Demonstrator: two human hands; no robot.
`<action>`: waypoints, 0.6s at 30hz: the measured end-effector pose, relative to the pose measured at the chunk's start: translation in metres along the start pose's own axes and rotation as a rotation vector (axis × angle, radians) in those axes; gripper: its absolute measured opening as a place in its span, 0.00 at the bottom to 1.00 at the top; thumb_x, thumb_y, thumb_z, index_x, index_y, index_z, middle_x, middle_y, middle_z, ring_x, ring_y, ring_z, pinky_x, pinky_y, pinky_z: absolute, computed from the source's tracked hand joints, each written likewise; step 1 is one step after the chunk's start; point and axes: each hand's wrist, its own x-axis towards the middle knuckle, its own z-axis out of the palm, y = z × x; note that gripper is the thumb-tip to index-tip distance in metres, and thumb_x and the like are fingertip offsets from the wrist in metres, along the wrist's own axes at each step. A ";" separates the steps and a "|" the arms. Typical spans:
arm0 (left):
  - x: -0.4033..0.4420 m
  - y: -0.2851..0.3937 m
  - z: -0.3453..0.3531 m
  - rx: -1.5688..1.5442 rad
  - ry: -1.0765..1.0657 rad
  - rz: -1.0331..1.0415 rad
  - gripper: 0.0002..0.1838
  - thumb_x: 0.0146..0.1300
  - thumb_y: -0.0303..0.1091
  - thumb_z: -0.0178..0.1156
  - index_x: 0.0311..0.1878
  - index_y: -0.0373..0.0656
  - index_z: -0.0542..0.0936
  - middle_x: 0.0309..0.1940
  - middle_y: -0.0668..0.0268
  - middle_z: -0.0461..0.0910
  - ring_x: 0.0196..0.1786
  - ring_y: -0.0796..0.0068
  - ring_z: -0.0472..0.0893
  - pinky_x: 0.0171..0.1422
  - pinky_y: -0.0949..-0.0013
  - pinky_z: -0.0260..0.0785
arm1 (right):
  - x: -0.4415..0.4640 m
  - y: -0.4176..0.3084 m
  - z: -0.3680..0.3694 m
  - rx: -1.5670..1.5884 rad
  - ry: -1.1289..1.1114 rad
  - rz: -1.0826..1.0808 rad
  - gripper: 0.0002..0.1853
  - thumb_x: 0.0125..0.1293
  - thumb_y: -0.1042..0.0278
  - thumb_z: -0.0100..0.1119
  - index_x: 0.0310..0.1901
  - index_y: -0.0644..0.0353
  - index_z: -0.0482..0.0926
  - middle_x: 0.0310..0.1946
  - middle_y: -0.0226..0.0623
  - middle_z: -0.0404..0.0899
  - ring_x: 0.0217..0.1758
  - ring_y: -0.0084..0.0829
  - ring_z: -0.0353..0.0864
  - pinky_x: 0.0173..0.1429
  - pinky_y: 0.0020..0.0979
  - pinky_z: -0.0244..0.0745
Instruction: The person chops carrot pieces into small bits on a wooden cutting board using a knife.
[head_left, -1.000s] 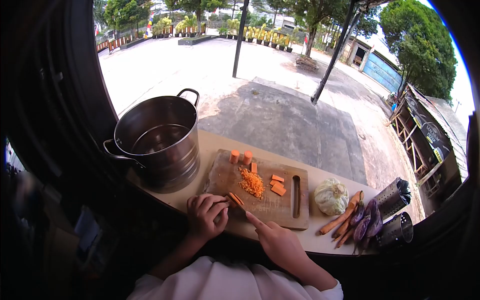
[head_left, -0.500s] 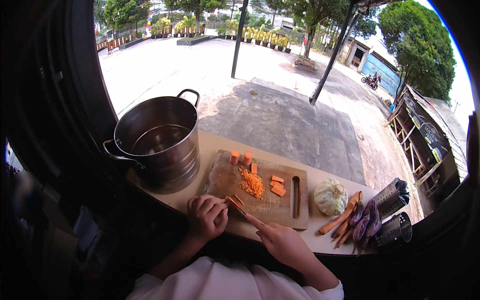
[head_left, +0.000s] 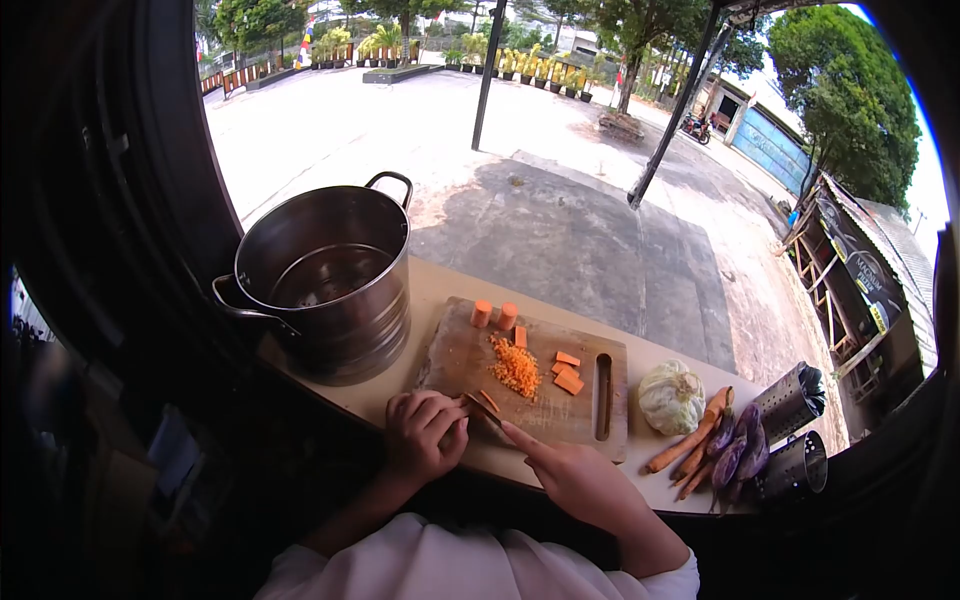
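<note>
My right hand (head_left: pixel 575 480) grips a knife (head_left: pixel 487 412), index finger stretched along the back of the blade. Curled at the near left edge of the wooden cutting board (head_left: pixel 450 365), my left hand (head_left: pixel 427 432) pins a carrot piece against the blade; the fingers cover most of it. A thin carrot strip (head_left: pixel 489 400) lies just beyond the blade. Farther up the board is a heap of finely diced carrot (head_left: pixel 515 368). Flat carrot slices (head_left: pixel 568 378) rest to its right, and two upright carrot chunks (head_left: pixel 482 314) stand near the far edge.
A large steel pot (head_left: pixel 345 335) stands left of the board. To the right are a cabbage (head_left: pixel 671 398), whole carrots (head_left: pixel 690 440), purple eggplants (head_left: pixel 742 450) and two perforated metal holders (head_left: pixel 792 467). The counter (head_left: pixel 440 283) ends at a paved yard with posts.
The whole view has shifted slightly, moving the counter a little rightward in the picture. One carrot strip beside the blade now shows less. Both hands keep nearly the same place on the board.
</note>
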 end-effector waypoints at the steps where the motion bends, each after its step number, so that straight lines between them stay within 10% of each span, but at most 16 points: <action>1: 0.000 0.000 -0.001 0.005 0.007 0.002 0.05 0.62 0.35 0.65 0.39 0.49 0.87 0.42 0.71 0.84 0.49 0.67 0.82 0.58 0.56 0.66 | 0.000 0.000 0.003 -0.016 0.017 -0.026 0.34 0.76 0.69 0.53 0.81 0.44 0.60 0.35 0.51 0.83 0.36 0.53 0.85 0.43 0.49 0.79; 9: -0.002 -0.004 0.002 -0.002 0.041 0.002 0.05 0.61 0.35 0.64 0.39 0.49 0.86 0.41 0.72 0.84 0.49 0.67 0.82 0.57 0.57 0.66 | -0.012 -0.010 0.027 -0.314 0.114 -0.071 0.44 0.67 0.75 0.56 0.84 0.46 0.54 0.30 0.42 0.75 0.25 0.40 0.82 0.30 0.40 0.80; 18: 0.000 0.000 -0.004 0.012 0.036 0.015 0.06 0.62 0.34 0.64 0.41 0.50 0.86 0.44 0.73 0.85 0.50 0.69 0.82 0.57 0.58 0.66 | -0.018 -0.009 0.027 -0.148 0.155 0.006 0.34 0.76 0.69 0.54 0.82 0.43 0.61 0.30 0.44 0.78 0.28 0.47 0.82 0.36 0.45 0.79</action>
